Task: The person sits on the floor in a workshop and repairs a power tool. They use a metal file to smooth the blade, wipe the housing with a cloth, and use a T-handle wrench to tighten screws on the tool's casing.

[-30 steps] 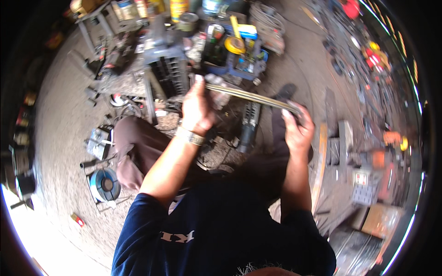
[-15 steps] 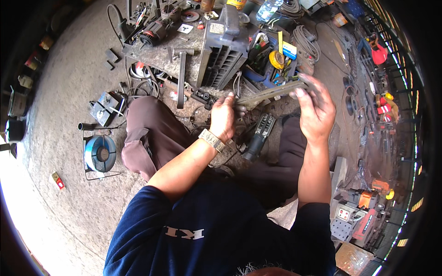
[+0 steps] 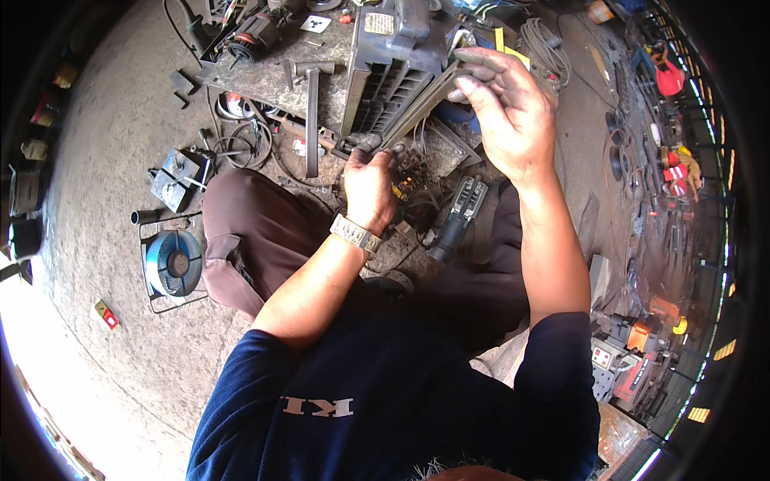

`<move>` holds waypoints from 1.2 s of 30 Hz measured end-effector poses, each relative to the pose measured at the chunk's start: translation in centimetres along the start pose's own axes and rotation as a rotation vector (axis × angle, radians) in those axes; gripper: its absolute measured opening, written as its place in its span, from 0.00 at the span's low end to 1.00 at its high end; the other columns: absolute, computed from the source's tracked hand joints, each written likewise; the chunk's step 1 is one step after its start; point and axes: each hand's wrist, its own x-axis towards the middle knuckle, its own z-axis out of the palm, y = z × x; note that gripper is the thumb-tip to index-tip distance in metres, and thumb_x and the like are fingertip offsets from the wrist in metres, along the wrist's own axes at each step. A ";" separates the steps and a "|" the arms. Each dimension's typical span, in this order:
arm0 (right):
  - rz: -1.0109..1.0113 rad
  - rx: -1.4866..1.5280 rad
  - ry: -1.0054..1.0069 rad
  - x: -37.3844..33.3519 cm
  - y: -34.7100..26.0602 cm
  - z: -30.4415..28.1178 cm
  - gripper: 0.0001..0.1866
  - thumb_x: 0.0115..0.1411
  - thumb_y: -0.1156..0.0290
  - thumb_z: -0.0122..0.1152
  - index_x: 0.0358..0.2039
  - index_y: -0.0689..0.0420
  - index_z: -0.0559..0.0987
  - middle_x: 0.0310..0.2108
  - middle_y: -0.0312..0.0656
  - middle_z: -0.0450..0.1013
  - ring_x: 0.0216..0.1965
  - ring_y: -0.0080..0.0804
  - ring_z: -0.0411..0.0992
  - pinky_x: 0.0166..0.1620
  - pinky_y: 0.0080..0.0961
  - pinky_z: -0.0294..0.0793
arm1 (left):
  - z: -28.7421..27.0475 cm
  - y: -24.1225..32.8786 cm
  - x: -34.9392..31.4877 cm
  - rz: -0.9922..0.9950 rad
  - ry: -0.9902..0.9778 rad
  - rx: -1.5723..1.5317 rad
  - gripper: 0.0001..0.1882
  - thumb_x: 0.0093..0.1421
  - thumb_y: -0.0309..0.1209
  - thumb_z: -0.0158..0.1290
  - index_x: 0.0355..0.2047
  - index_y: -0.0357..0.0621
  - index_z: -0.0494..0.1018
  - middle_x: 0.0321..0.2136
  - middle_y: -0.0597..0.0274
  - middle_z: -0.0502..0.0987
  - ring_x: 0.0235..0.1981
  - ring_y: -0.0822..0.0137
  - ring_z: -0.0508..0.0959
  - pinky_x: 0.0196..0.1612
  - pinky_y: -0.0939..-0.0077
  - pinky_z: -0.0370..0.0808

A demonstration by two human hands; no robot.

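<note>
Both my hands hold a long, narrow, grey-olive strip-like panel (image 3: 423,106). My left hand (image 3: 370,188) pinches its lower near end, thumb and fingers closed. My right hand (image 3: 517,120) grips the upper far end, fingers bent over it. The panel slants along the right edge of a dark grey box-shaped machine casing (image 3: 405,46); whether it touches the casing I cannot tell. Slatted ribs (image 3: 383,98) show in the casing's near side. Below the panel, between my knees, lies a dark cylindrical tool (image 3: 460,215) with a slotted metal end. Small electronic-looking parts (image 3: 411,178) sit beside my left hand.
A T-shaped metal piece (image 3: 313,116) lies left of the casing, on a worn board (image 3: 261,84). Cables (image 3: 255,144) coil at its near edge. A blue round fan-like object (image 3: 173,264) stands left of my knee. Coiled cable (image 3: 545,50) lies far right, with tools along the mesh fence.
The panel has moved left to the casing's right edge and tilted more steeply. My right hand has shifted left and away from me; my left hand has moved slightly left. Both still hold it.
</note>
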 end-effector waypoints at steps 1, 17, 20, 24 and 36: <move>0.015 -0.022 -0.015 0.2 -0.1 0.0 0.14 0.65 0.81 0.62 0.52 0.62 0.81 0.39 0.42 0.83 0.36 0.23 0.82 0.41 0.21 0.81 | -0.4 -0.3 0.4 0.008 -0.018 0.040 0.09 0.66 0.15 0.51 0.45 0.35 0.73 0.39 0.55 0.80 0.38 0.63 0.83 0.47 0.69 0.82; 0.073 -0.131 -0.031 -4.3 0.4 -1.3 0.12 0.63 0.82 0.65 0.47 0.64 0.81 0.38 0.42 0.83 0.37 0.24 0.82 0.42 0.23 0.81 | -1.6 -2.8 1.5 0.009 0.041 0.415 0.07 0.68 0.21 0.55 0.45 0.31 0.75 0.35 0.55 0.82 0.32 0.66 0.83 0.37 0.74 0.81; 0.032 -0.141 -0.019 -3.6 0.9 -0.9 0.12 0.64 0.82 0.64 0.48 0.64 0.81 0.37 0.42 0.83 0.38 0.24 0.82 0.42 0.23 0.81 | -0.9 -2.5 1.8 -0.007 0.081 0.373 0.08 0.69 0.23 0.55 0.45 0.31 0.73 0.33 0.56 0.81 0.28 0.67 0.82 0.32 0.74 0.81; -0.028 -0.149 -0.063 -2.2 0.8 0.5 0.11 0.65 0.82 0.64 0.48 0.63 0.80 0.37 0.43 0.83 0.38 0.25 0.83 0.43 0.23 0.82 | -1.6 -3.8 3.9 0.095 0.174 0.422 0.08 0.69 0.24 0.56 0.45 0.31 0.74 0.31 0.57 0.81 0.25 0.69 0.80 0.28 0.75 0.78; -0.071 -0.291 -0.081 -0.9 1.4 1.1 0.11 0.63 0.78 0.66 0.47 0.60 0.81 0.39 0.46 0.83 0.38 0.33 0.84 0.41 0.26 0.83 | -1.6 -4.5 4.7 0.118 0.248 0.468 0.09 0.69 0.25 0.57 0.45 0.32 0.75 0.32 0.60 0.81 0.25 0.73 0.77 0.28 0.76 0.74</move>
